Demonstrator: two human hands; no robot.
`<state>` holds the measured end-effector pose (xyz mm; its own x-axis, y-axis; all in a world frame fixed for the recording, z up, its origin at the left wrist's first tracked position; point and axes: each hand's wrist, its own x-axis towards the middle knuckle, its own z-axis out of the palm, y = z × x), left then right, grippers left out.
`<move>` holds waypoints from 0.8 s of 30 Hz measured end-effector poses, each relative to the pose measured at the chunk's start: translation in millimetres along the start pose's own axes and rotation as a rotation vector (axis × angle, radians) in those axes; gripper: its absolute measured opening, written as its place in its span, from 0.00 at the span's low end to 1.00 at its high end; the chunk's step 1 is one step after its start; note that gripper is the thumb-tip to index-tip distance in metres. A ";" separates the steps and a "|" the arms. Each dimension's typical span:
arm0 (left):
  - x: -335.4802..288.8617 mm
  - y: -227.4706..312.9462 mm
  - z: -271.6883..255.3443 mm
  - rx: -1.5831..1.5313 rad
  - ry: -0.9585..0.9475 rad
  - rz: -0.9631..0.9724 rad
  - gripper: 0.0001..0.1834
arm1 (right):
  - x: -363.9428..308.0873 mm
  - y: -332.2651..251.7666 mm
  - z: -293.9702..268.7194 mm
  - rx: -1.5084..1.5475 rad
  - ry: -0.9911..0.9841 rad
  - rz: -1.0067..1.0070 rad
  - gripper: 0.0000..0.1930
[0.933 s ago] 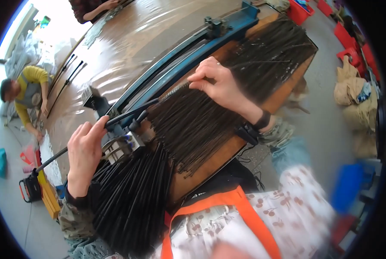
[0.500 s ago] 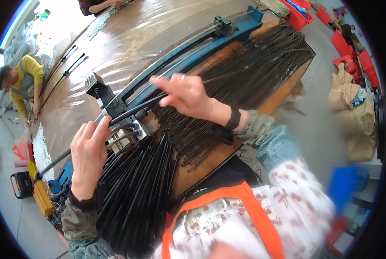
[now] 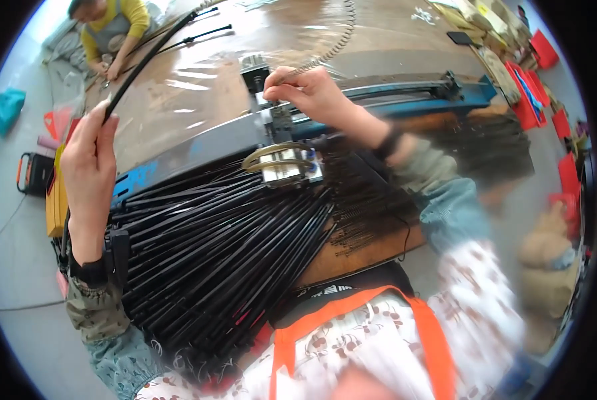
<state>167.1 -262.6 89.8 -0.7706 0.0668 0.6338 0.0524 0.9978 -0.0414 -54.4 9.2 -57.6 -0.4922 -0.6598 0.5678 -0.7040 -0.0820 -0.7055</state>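
Observation:
My left hand (image 3: 93, 170) is closed round the lower end of a long black rod (image 3: 153, 53), which slants up and to the right over the table. My right hand (image 3: 312, 93) pinches one end of a long thin coil spring (image 3: 342, 41) that arcs up past the top edge. That hand is above a blue rail machine (image 3: 405, 100), close to its metal clamp block (image 3: 285, 163) with looped tubes. Below the machine a fan of black rods (image 3: 218, 240) lies in a heap. To their right is a pile of dark springs (image 3: 362, 207), partly blurred.
Clear plastic film covers the wooden table (image 3: 212, 73). Two more black rods (image 3: 192, 39) lie on it at the far left. Beyond them a person in yellow sleeves (image 3: 122, 30) works with both hands. Red bins (image 3: 526, 100) and brown sacks (image 3: 545, 260) stand at the right.
My view has turned, so the machine appears farther right. The black rod has come away from the clamp and tilts upward in my left hand. A coil spring now shows clearly in my right hand.

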 end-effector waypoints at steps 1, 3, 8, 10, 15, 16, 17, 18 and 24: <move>-10.0 -5.6 -4.3 0.001 -0.017 -0.024 0.11 | 10.9 2.5 10.9 0.009 0.039 -0.083 0.07; -33.8 -18.3 -10.7 0.020 -0.008 -0.019 0.11 | 19.0 8.7 22.0 0.001 0.012 -0.101 0.07; -86.1 -53.1 -14.0 0.039 -0.142 -0.228 0.13 | 32.4 20.0 34.9 -0.069 -0.103 -0.085 0.08; -89.6 -56.1 -8.1 0.004 -0.105 -0.214 0.13 | 36.3 19.3 41.3 -0.056 -0.140 -0.060 0.09; -77.1 -53.0 8.6 -0.077 -0.077 -0.251 0.13 | 48.2 17.2 63.9 -0.435 -0.435 -0.145 0.09; -73.9 -52.9 13.1 -0.073 -0.080 -0.220 0.13 | 44.4 20.5 65.3 -0.555 -0.376 -0.246 0.08; -70.2 -54.2 18.9 -0.071 -0.084 -0.188 0.12 | 40.1 24.9 53.5 -0.640 -0.312 -0.253 0.07; -71.7 -57.7 18.2 -0.054 -0.085 -0.198 0.12 | 35.3 26.6 39.3 -0.712 -0.250 -0.272 0.05; -84.3 -70.5 42.3 -0.089 -0.238 -0.197 0.12 | -67.0 57.1 -107.9 -1.065 -0.105 -0.132 0.07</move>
<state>201.5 -338.5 6.7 -0.8980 -0.1189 0.4236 -0.0654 0.9882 0.1388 -116.9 129.3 -90.2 -0.3688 -0.7581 0.5378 -0.8570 0.5013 0.1191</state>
